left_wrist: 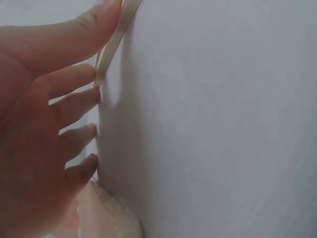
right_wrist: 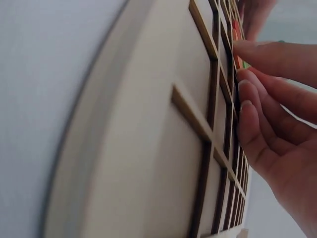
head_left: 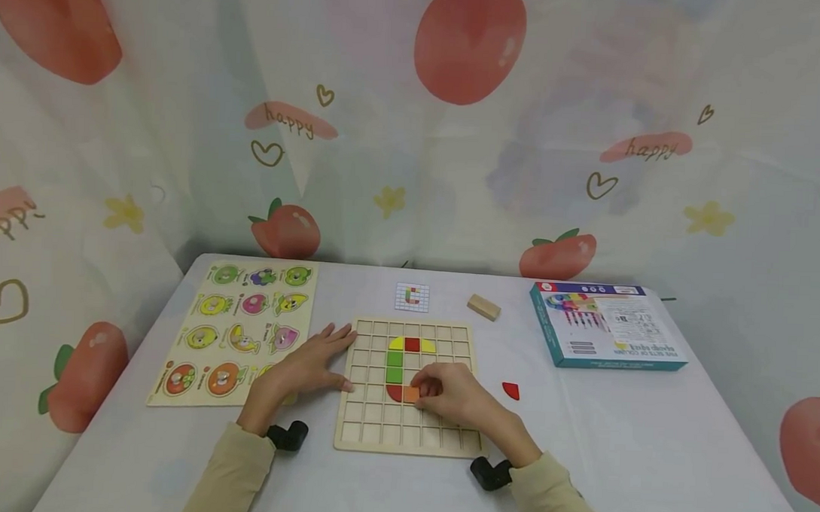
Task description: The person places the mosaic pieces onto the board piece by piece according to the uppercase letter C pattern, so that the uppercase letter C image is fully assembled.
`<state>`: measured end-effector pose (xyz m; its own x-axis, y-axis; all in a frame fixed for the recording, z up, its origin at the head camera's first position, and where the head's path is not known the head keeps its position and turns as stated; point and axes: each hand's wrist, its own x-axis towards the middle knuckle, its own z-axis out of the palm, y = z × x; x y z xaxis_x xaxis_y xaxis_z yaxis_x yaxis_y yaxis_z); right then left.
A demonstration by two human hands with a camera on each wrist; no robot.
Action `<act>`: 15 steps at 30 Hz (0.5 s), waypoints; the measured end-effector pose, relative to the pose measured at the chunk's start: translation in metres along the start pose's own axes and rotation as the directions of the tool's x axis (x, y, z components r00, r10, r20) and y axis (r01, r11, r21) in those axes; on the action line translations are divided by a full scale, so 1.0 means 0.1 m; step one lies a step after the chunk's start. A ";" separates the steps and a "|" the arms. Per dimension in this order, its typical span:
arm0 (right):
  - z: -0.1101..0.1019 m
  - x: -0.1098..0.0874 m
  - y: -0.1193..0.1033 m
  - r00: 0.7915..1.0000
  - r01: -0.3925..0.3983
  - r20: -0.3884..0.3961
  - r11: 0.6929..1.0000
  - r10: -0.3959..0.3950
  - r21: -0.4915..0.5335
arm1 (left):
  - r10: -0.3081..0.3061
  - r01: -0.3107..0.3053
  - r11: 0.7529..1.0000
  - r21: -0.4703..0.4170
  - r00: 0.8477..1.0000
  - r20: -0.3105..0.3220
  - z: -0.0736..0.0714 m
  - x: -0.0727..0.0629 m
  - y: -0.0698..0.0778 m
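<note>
A wooden grid board (head_left: 370, 434) lies on the table before me. On it, two green squares (head_left: 394, 374) stand in a column, with a red square (head_left: 412, 345) between two yellow rounded pieces (head_left: 396, 344) above. A red rounded piece (head_left: 395, 392) fills the cell beneath the green ones. Just right of that, my right hand (head_left: 455, 395) pinches an orange square (head_left: 410, 395) at its cell, thumb and forefinger at its edge. My left hand (head_left: 309, 365) rests at the board's left edge, fingers spread and thumb touching the rim (left_wrist: 111, 49).
A loose red rounded piece (head_left: 511, 391) lies right of the board. Behind are a pattern card (head_left: 411, 297) and a small wooden block (head_left: 483, 307). A fruit puzzle board (head_left: 188, 339) lies left, a teal-edged box (head_left: 607, 331) right. Black wrist mounts (head_left: 490, 474) sit by both sleeves.
</note>
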<state>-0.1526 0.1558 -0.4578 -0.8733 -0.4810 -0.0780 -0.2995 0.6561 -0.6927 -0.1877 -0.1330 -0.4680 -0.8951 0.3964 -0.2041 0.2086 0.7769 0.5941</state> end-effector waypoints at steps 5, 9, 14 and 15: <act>-0.05 -0.08 0.09 1.000 -0.002 -0.020 1.000 0.003 0.012 | 0.003 -0.003 1.000 0.002 1.000 0.002 0.01 0.01 0.01; -0.12 -0.17 0.19 0.998 -0.006 -0.058 1.000 0.007 0.021 | 0.003 -0.003 1.000 0.002 1.000 0.003 0.01 0.00 0.01; -0.25 -0.29 0.30 0.994 -0.007 -0.112 1.000 0.009 0.020 | 0.012 -0.012 1.000 0.007 1.000 0.003 0.00 0.00 0.01; -0.27 -0.31 0.32 0.992 -0.009 -0.124 1.000 0.011 0.012 | 0.014 -0.014 1.000 0.008 1.000 0.003 0.00 0.00 0.01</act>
<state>-0.1452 0.2078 -0.4580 -0.9175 -0.3977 0.0044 -0.2865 0.6533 -0.7007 -0.1871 -0.1320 -0.4673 -0.8910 0.4087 -0.1978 0.2246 0.7752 0.5904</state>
